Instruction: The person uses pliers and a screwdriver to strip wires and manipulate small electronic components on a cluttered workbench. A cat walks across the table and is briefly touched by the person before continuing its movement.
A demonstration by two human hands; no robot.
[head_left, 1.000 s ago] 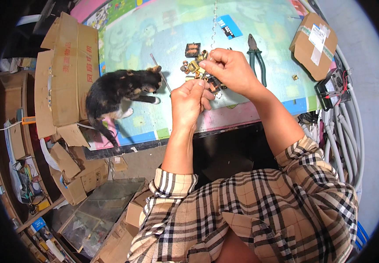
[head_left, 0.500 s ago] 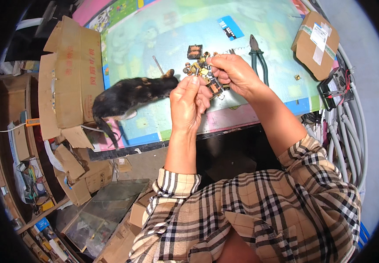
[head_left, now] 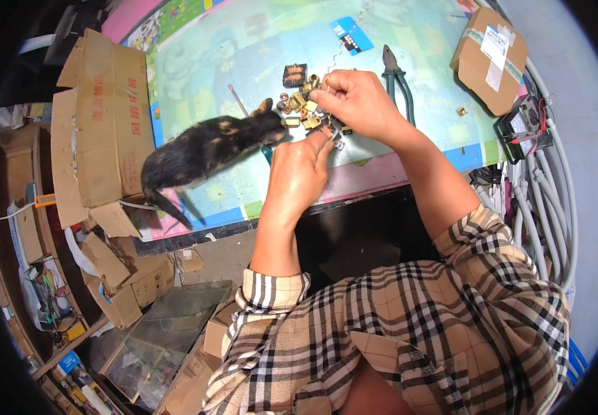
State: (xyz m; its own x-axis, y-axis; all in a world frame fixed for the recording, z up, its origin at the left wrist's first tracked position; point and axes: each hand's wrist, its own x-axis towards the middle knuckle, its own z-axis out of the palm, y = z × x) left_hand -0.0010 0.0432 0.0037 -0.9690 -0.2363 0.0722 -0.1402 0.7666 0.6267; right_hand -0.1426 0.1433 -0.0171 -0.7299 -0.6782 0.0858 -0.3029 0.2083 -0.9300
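Observation:
A pile of small coils and cores [head_left: 297, 102], yellow, black and copper-coloured, lies on the table before me. Over its right side my right hand [head_left: 360, 107] is closed in a pinch. A thin wavy wire [head_left: 341, 55] runs from its fingertips toward the far side. My left hand [head_left: 297, 173] reaches in at the near edge, its fingers bent down against a copper-wound coil [head_left: 327, 131]; what its fingertips grip is partly hidden. Left of the pile a cat [head_left: 205, 150] stands with its head close to my left hand. A screwdriver [head_left: 238, 101] lies partly behind its head.
Green-handled pliers [head_left: 399, 83] lie right of my right hand. A blue card [head_left: 351, 36] is farther back. Cardboard boxes stand at the left [head_left: 108, 117] and right [head_left: 490, 61]. A meter with red leads [head_left: 523, 131] sits by the right edge, beside grey pipes [head_left: 544, 207].
My left hand has gone from a raised pinch down to the pile's near edge. The wire now stretches away from my right hand. The cat's head has come closer to the parts.

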